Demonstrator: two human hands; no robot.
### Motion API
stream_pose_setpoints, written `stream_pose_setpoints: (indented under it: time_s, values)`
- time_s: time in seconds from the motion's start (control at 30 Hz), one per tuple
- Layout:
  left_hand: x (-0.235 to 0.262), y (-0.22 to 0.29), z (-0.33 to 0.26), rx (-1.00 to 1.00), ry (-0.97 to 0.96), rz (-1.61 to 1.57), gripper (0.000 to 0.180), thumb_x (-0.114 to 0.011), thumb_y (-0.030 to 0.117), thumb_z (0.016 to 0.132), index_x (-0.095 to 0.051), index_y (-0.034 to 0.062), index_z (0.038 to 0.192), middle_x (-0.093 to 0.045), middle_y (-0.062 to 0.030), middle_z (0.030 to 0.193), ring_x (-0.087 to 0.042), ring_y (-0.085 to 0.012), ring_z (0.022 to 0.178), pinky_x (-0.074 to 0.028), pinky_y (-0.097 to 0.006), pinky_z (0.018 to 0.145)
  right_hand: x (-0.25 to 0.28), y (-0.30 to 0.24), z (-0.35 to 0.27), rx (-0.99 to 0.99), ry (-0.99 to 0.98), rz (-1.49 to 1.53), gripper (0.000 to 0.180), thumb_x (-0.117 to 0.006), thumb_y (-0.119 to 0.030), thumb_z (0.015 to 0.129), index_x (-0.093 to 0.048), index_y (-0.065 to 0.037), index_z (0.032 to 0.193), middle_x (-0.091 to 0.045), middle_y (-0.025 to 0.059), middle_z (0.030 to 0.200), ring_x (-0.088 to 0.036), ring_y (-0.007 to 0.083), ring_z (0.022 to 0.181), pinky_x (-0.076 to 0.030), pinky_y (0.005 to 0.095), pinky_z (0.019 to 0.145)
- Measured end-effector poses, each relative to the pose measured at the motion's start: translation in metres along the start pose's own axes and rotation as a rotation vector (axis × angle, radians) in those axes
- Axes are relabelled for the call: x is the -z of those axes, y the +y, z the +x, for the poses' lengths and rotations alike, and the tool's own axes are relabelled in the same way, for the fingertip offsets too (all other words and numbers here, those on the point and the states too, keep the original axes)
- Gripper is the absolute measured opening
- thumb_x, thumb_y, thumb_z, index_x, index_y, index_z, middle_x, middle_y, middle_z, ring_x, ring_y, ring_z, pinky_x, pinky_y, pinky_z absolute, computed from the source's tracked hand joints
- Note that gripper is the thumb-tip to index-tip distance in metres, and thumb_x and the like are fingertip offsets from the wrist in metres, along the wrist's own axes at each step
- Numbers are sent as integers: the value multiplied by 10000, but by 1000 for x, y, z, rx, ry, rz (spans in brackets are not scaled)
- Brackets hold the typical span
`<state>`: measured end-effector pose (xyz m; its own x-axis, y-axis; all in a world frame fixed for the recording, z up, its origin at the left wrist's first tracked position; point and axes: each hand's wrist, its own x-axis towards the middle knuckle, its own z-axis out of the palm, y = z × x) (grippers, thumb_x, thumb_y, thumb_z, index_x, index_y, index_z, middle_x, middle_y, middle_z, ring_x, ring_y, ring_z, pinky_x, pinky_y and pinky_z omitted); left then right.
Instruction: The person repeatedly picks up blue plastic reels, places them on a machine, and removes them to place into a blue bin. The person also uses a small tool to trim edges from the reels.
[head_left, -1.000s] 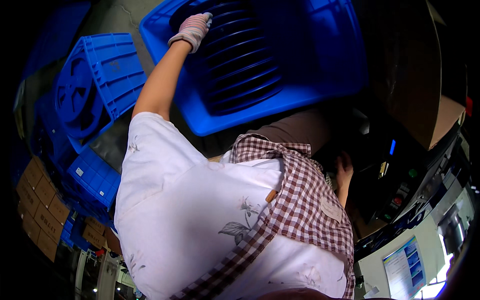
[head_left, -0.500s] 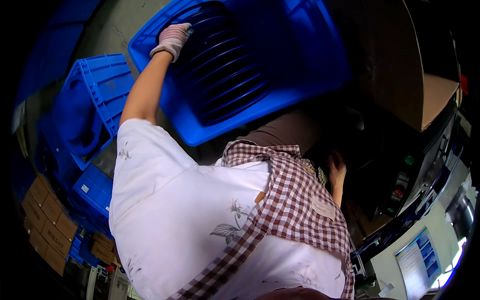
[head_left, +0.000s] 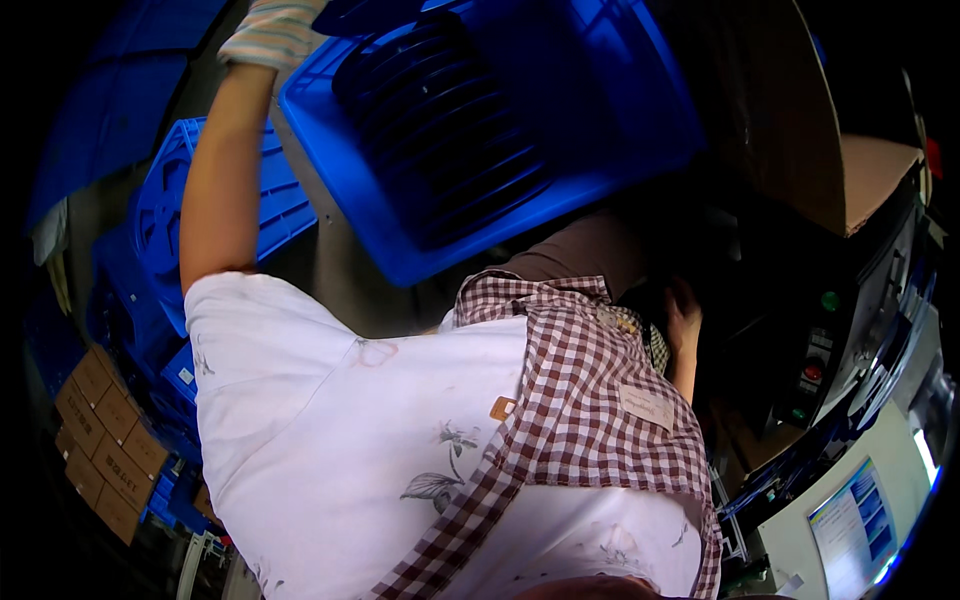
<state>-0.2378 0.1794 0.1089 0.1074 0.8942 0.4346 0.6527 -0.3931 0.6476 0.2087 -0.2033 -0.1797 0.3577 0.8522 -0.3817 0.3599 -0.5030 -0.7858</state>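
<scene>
At the top edge, my left hand (head_left: 272, 32) wears a striped knit glove and is closed on the rim of a dark blue round plate (head_left: 368, 14). Its fingertips and part of the plate are cut off by the frame's edge. Beneath the plate, a row of similar dark round plates (head_left: 440, 130) stands closely packed in a blue plastic bin (head_left: 400, 262). My bare right hand (head_left: 684, 312) is low beside my checked apron, close to my thigh. Deep shadow hides its fingers, so what it touches does not show.
More blue crates (head_left: 285, 205) stand to the left, with stacked brown cartons (head_left: 108, 440) behind them. On the right are an open cardboard box (head_left: 875, 180) and a dark control panel (head_left: 815, 365) with green and red buttons. A printed sheet (head_left: 852, 525) lies on a pale surface.
My left hand has moved up and left from the row in the bin, raising one round plate. My right hand stays in nearly the same place.
</scene>
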Motion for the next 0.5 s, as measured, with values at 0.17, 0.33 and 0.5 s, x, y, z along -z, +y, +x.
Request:
stream_pose_setpoints:
  time_s: [0.17, 0.33, 0.5]
  values:
    - [-25, -62, 17, -98, -79, -65, 334, -504, -87, 835, -592, -3, 1146, -678, -105, 913, -637, -137, 737, -551, -275, 650, 1, -2, -8, 36, 22, -15, 353, -616, -206, 897, -589, -64, 1219, -669, 108, 993, -619, 148, 913, -485, 283, 800]
    - [-37, -86, 17, -231, -61, 174, 303, -526, -59, 809, -627, 29, 1082, -692, -104, 870, -655, -160, 732, -539, -287, 651, 1, 13, -16, 12, 14, -66, 349, -612, -218, 906, -589, -68, 1220, -670, 85, 939, -613, 133, 856, -485, 276, 778]
    - [-38, -100, 21, -313, 74, 303, 300, -524, -43, 797, -646, 47, 1056, -699, -103, 844, -668, -173, 735, -525, -290, 642, 4, 16, -13, 43, 0, -8, 346, -611, -199, 913, -578, -74, 1233, -654, 63, 891, -601, 119, 811, -484, 268, 756]
